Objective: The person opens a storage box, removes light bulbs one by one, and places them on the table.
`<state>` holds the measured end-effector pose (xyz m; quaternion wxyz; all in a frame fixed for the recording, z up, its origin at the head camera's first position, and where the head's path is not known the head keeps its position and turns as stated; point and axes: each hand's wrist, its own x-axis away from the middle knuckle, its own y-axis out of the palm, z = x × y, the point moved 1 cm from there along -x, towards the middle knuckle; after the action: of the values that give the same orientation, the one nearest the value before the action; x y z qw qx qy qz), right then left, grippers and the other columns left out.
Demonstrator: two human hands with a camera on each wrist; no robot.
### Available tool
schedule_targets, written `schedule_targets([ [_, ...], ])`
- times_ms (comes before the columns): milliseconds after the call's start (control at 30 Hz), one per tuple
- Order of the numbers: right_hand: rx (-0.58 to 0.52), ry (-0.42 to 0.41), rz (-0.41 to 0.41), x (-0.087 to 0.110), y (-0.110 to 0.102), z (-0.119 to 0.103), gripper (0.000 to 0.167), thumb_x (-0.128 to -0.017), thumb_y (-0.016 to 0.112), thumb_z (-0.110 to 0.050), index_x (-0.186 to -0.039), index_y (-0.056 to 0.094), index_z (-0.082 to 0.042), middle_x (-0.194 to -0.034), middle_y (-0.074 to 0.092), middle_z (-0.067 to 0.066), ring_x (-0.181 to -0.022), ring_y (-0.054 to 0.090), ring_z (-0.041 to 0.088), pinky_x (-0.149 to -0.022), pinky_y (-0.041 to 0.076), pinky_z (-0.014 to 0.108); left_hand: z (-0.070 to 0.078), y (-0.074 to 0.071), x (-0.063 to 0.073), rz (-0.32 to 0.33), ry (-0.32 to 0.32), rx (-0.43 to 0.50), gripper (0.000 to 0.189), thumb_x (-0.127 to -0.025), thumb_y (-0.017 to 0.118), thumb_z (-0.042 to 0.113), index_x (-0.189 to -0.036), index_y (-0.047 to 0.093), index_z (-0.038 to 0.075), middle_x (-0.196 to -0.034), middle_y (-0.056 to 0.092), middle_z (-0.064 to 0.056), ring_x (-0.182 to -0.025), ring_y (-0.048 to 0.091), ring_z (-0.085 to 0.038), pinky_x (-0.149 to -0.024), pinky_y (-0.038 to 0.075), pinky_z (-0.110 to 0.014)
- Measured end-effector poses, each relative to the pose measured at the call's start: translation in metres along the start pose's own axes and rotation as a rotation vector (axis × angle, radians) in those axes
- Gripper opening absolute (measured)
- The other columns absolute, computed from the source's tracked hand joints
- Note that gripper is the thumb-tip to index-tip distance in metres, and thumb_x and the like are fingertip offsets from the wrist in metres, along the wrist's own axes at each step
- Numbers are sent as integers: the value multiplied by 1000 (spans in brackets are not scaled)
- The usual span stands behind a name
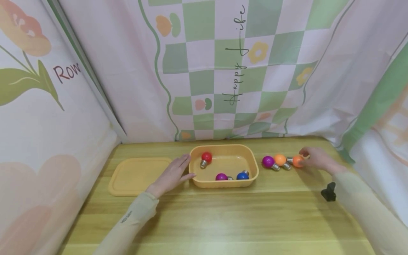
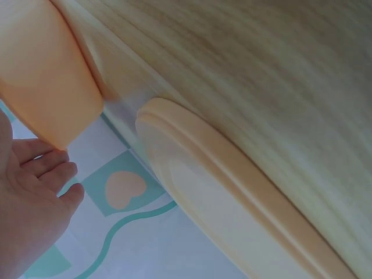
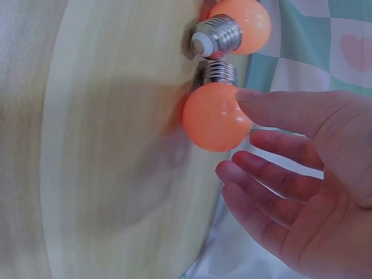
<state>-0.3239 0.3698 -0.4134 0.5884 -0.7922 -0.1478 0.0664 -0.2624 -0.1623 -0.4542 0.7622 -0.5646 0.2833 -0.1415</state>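
A yellow plastic box (image 1: 224,183) stands on the table, with a red light bulb (image 1: 206,157), a purple light bulb (image 1: 221,176) and a blue light bulb (image 1: 243,176) lying inside. My left hand (image 1: 173,174) rests at the box's left rim, fingers extended. Right of the box, another purple bulb (image 1: 268,162) and an orange bulb (image 1: 280,159) lie side by side. Beyond them is a red-orange bulb (image 1: 298,161), its metal base pointing left. My right hand (image 1: 318,160) reaches this bulb; in the right wrist view the thumb overlaps it and the other fingers are loosely bent beside it.
A flat yellow lid (image 1: 137,177) lies left of the box, under the left forearm's side. A small black object (image 1: 329,192) sits near the right sleeve. Printed curtains (image 1: 200,53) hang behind and beside the wooden table (image 1: 223,219).
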Motion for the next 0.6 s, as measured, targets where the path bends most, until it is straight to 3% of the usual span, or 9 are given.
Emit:
schedule_targets([
  [233,11,-28,27,-1,-9,-12,53,-88,72,-21,-121,56,17,-116,61,40,-102,61,54,-88,52,65,0,1,-1,10,2,-7,74,-96,62,41,-145,40,-10,-152,42,-28,-142,42,-41,-119,36,-53],
  [333,15,-40,35,-1,-14,-26,52,-88,72,-22,-122,57,14,-119,62,37,-100,64,49,-88,53,63,0,1,-1,9,4,-11,74,-97,61,42,-145,40,-10,-151,42,-28,-142,42,-41,-119,36,-53],
  [600,30,-171,71,-5,-21,-74,40,-86,75,-16,-114,62,10,-114,66,31,-95,68,42,-82,59,53,-2,2,-1,6,4,-3,75,-97,60,42,-146,39,-10,-152,41,-28,-142,42,-41,-120,35,-53],
])
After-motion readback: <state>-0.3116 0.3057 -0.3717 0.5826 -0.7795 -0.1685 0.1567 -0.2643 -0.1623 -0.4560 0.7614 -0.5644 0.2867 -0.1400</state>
